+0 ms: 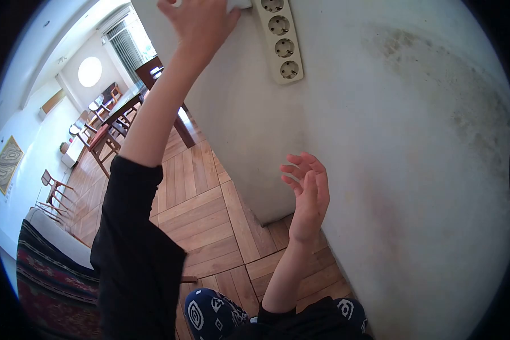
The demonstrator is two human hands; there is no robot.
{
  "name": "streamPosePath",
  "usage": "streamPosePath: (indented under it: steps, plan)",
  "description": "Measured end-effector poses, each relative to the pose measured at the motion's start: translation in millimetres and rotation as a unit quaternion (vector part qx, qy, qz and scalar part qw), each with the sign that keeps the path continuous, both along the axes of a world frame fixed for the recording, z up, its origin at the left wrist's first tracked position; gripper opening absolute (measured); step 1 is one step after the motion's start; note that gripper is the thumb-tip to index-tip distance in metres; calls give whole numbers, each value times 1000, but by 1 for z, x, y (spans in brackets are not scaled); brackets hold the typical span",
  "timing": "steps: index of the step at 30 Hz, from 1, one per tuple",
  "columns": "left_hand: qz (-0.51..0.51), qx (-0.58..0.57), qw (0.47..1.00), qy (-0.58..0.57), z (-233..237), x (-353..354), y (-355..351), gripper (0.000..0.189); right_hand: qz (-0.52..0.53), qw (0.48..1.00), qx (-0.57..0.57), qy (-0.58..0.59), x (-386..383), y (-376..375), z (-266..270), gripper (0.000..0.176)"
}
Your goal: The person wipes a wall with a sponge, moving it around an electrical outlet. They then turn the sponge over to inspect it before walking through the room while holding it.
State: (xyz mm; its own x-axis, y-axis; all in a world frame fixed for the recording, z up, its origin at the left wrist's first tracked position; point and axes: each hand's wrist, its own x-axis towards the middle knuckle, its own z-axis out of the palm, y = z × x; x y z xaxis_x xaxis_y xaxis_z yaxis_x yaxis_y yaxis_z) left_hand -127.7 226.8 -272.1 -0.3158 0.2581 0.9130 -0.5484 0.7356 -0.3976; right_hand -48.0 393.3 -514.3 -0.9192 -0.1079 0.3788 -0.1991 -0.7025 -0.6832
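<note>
My left hand [201,25] is raised at the top edge of the view, by the upper part of the wall. A white object [239,4] shows beside its thumb, with a bit of white on the far side too. The hand seems closed on it, but most of the fingers are cut off by the frame, and the object's kind does not show. Just right of this stands a cream power strip [283,48] with several round sockets, against the wall. Lower down, my right hand [309,195] hovers before the wall corner, fingers apart and loosely curled, holding nothing.
The pale wall [391,170] fills the right side, with a rough, stained patch [436,73] high up. Wooden parquet [192,209] lies below. At left are a chair with a patterned woven cover [54,283], a dark table [122,107] and several wooden chairs.
</note>
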Motion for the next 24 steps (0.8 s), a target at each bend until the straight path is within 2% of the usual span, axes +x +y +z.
streamPosePath:
  steps: [4, 9, 10, 13, 15, 17, 19, 22, 24]
  plan:
    - [-1, -46, 999, -17, -39, -8, -12, 51, 3, 1000, 7, -23, -7, -2, -6, 35]
    - [8, -94, 990, -106, -156, -2, -27, 56, -2, 999, 13, -48, -12, 1, -12, 36]
    - [-2, -111, 986, -127, -164, 3, -26, 56, -1, 999, 12, -51, -12, 2, -12, 37]
    - [-67, -176, 981, -53, -151, 7, -23, 32, 5, 998, 3, -62, -12, 4, -14, 39]
    - [-33, -201, 979, 10, -103, 9, -27, 33, 1, 998, 6, -61, -13, 5, -15, 40]
    - [28, -107, 993, 40, -44, 13, -24, 51, -1, 998, 7, -62, -13, 4, -16, 40]
    - [1, -77, 995, 57, 0, 15, -11, 44, 2, 998, 4, -61, -12, 2, -16, 41]
    - [0, -36, 999, 27, 11, 1, -8, 41, 8, 998, 10, -66, -9, -3, -15, 41]
    - [23, -75, 997, 26, -16, -9, -13, 45, 11, 998, 12, -64, -8, -5, -17, 41]
